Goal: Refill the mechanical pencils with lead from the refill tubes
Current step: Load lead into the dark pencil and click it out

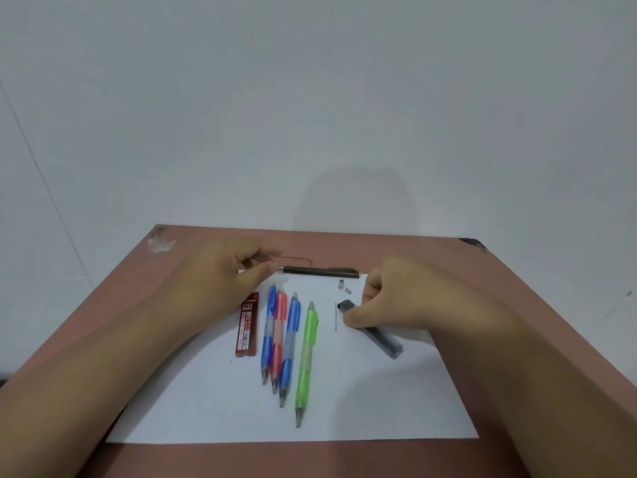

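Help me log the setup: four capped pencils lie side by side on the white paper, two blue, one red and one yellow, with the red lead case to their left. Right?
Not quite. The head view shows the fourth pencil is green, not yellow. The two blue pencils, the red pencil and the red lead case to their left on the white paper are as stated.

A reddish-brown table [517, 305] stands against a plain white wall [310, 98]. Its far-left corner shows a worn, pale patch [160, 243]; the far-right corner carries a dark chipped mark [474, 242]. A white sheet of paper [379, 408] lies flat on the tabletop, near the front edge.
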Motion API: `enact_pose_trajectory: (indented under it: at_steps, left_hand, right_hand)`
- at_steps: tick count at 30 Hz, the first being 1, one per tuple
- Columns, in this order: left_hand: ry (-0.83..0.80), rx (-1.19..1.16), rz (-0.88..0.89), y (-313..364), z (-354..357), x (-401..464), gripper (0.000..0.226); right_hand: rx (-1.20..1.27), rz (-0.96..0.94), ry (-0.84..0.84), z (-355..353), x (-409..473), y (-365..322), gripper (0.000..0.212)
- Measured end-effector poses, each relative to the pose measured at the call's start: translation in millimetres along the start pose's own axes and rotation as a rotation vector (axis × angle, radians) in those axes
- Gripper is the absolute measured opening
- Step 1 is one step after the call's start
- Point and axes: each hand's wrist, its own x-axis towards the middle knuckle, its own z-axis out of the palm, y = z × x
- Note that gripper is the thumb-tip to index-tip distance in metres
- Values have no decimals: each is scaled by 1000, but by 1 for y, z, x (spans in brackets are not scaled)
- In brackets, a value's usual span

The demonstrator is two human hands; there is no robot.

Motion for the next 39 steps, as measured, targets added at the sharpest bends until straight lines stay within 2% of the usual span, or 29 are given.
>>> enact_pose_trajectory:
  at_steps: [6, 10, 13, 16, 20, 24, 34, 39]
  left_hand:
    - [33, -85, 156, 10, -6, -7, 29]
    - [14, -199, 251, 21, -4, -11, 21]
    - [-27, -237, 302, 22, -1, -11, 24]
    - [-61, -290, 272, 23, 0, -10, 22]
    - [-60, -466, 114, 23, 2, -9, 21]
    - [-86, -561, 24, 28, 1, -8, 21]
    - [38, -627, -44, 40, -4, -13, 23]
    - [82, -631, -45, 44, 1, -15, 29]
  right_hand:
    - [184, -142, 163, 0, -6, -10, 28]
    - [349, -261, 162, 5, -12, -18, 23]
    - [453, -332, 184, 11, -13, -21, 19]
    - [499, -355, 202, 15, -13, -23, 17]
    - [472, -383, 202, 17, -10, -21, 21]
    - [556, -435, 182, 16, -13, -21, 25]
    - [564, -459, 203, 16, -11, -20, 26]
    - [404, -461, 331, 17, -5, -19, 32]
